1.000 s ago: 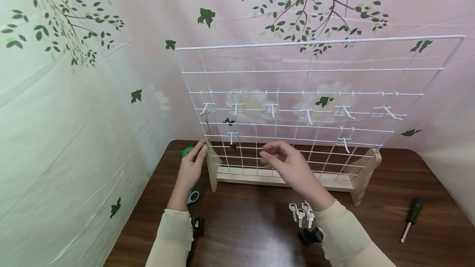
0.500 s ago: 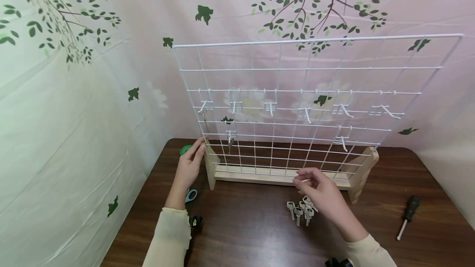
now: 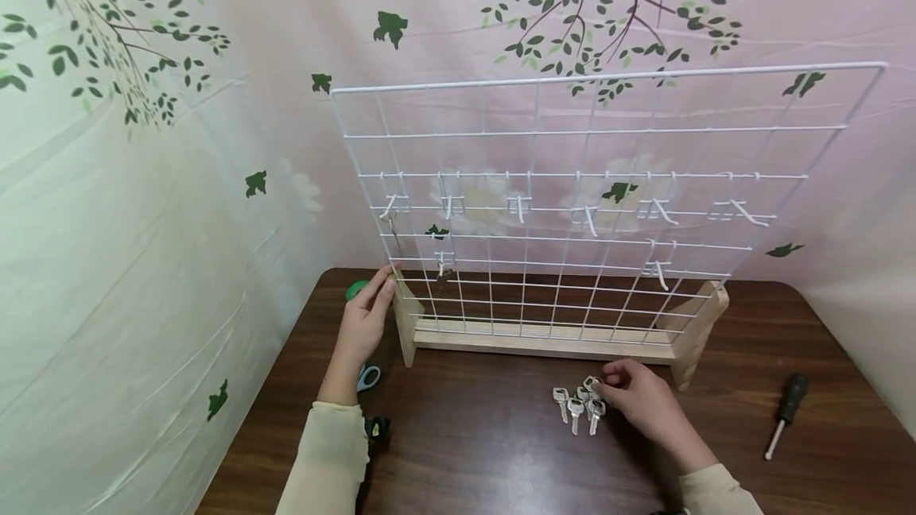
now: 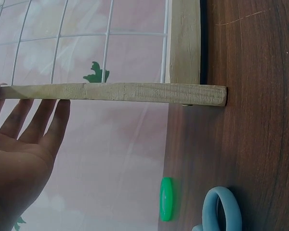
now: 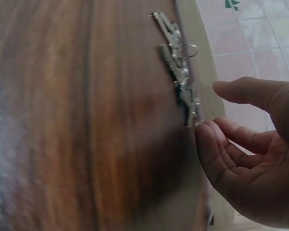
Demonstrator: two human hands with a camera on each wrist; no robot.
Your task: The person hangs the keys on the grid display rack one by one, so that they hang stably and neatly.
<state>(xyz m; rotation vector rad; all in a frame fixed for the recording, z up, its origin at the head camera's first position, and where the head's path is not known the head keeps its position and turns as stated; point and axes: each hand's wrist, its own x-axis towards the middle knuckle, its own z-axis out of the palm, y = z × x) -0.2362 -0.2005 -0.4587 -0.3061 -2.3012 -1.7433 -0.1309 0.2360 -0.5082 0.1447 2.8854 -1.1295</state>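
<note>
My left hand (image 3: 368,316) grips the top of the wooden side support (image 4: 115,91) of a white wire grid rack (image 3: 501,263), thumb on one face and fingertips on the other. Beside a small pile of silver keys (image 3: 576,404) on the table is my right hand (image 3: 647,404). In the right wrist view its thumb and fingers stand apart, with fingertips close to the keys; contact is hard to tell. White hooks (image 3: 520,209) line the grid. A key hangs from the lower left hook (image 3: 441,261), and a thin item, probably another key, hangs from the top left one.
A screwdriver (image 3: 785,416) lies at the right of the brown table (image 3: 458,459). Left of the rack are light blue scissors handles (image 3: 368,377) and a round green object (image 4: 167,198). A leaf-patterned cloth (image 3: 286,102) hangs behind and at the left.
My right hand has come down from in front of the grid, moving right and toward me to the keys. The key on the lower hook swung. My left hand keeps its grip.
</note>
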